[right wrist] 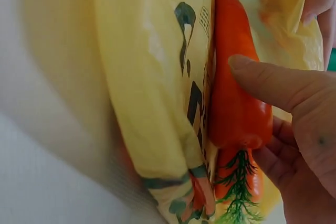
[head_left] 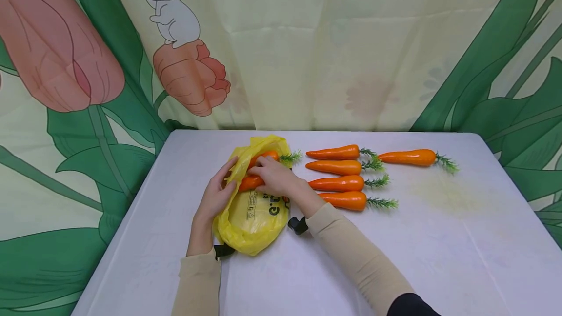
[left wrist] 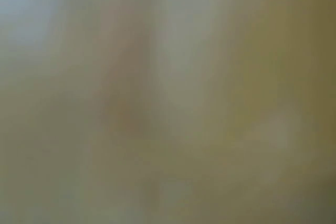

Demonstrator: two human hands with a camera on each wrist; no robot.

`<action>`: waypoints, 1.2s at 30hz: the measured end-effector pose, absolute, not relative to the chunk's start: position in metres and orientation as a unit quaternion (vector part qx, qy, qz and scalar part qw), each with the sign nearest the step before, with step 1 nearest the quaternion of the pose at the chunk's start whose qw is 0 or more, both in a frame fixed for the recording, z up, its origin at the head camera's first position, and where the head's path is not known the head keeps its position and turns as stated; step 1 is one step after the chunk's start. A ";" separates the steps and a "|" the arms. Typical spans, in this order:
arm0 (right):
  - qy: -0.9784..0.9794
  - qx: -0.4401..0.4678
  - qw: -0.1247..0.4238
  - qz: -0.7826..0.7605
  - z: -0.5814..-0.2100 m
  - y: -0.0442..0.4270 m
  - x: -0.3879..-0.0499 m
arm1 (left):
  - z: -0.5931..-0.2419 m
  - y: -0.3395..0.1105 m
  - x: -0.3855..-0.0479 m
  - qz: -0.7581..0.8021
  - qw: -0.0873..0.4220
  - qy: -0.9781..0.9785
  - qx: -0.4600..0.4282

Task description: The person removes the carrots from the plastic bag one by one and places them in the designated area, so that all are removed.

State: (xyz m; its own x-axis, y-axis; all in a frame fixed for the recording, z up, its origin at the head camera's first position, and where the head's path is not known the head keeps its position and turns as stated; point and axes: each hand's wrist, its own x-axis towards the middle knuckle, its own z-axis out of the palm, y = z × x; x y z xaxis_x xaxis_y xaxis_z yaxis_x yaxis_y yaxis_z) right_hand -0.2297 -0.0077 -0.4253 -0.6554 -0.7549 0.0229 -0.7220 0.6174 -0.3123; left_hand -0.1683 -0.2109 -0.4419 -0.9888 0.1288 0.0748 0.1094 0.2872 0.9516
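Note:
A yellow plastic bag (head_left: pixel 254 230) with dark print lies on the table, its mouth spread toward the upper left. My left hand (head_left: pixel 214 198) holds the bag's left edge between thumb and fingers. At the bag, my right hand (head_left: pixel 277 177) grips an orange carrot (right wrist: pixel 236 82) with a green leafy top; in the right wrist view the thumb presses its side and the other fingers pass behind. Another carrot (head_left: pixel 269 155) lies alongside, partly within the bag, its leaves sticking out to the right. The left wrist view is too blurred to make anything out.
Several carrots (head_left: pixel 334 167) lie in a column right of the bag, leaves pointing right. One more carrot (head_left: pixel 408 157) lies farther right. The white table (head_left: pixel 439 247) ends at a printed curtain (head_left: pixel 351 62) behind.

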 end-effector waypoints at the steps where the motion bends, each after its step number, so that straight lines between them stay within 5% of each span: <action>1: 0.899 -0.410 0.055 -0.146 -0.425 -0.008 -0.229 | -0.442 -0.211 -0.169 0.593 0.010 0.802 0.073; 36: 0.917 -0.384 0.014 -0.103 -0.407 0.015 -0.217 | -0.445 -0.211 -0.169 0.584 -0.011 0.807 0.089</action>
State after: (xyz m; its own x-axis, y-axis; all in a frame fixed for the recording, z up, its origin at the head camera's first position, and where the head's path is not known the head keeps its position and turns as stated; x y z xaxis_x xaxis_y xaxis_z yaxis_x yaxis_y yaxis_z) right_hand -0.2167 0.0154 -0.4065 -0.7040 -0.7083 0.0529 -0.7025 0.6833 -0.1992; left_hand -0.1689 -0.2115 -0.4450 -0.9838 0.1311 0.1219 0.1568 0.3018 0.9404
